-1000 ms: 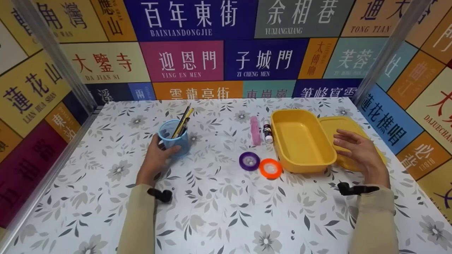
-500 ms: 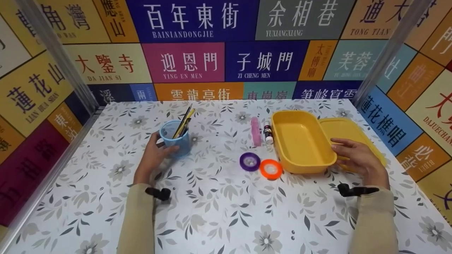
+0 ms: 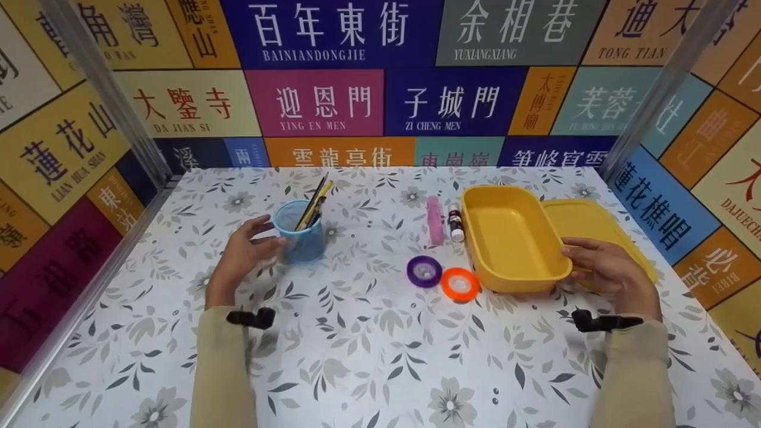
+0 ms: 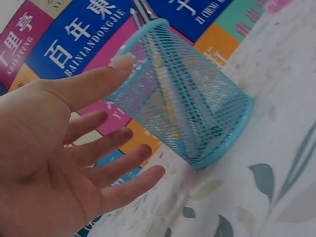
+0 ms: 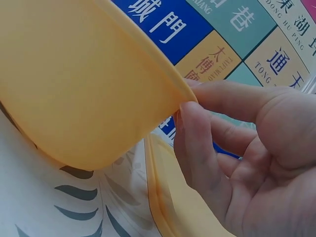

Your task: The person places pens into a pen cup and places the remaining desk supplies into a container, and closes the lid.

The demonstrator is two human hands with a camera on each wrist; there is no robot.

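Observation:
A light-blue mesh pen cup (image 3: 302, 238) stands upright at the left with pencils and pens (image 4: 168, 84) in it. My left hand (image 3: 247, 252) is just left of the cup, fingers spread and relaxed, holding nothing; in the left wrist view the thumb tip overlaps the cup's rim. On the right is a deep yellow plastic box (image 3: 517, 238), its inside bare. My right hand (image 3: 612, 273) pinches the box's right rim between thumb and index finger (image 5: 227, 101). The yellow lid (image 3: 585, 217) lies partly behind this hand, beside the box.
Left of the box lie a pink translucent stick-like item (image 3: 435, 221) and a small dark bottle with a white cap (image 3: 456, 226). A purple tape roll (image 3: 424, 271) and an orange tape roll (image 3: 459, 285) lie in front. Printed walls (image 3: 321, 101) enclose the flower-patterned table (image 3: 357, 356).
My left hand has let go of the pen cup and drawn back left. My right hand has come down from above the lid to the box's rim and taken hold of it.

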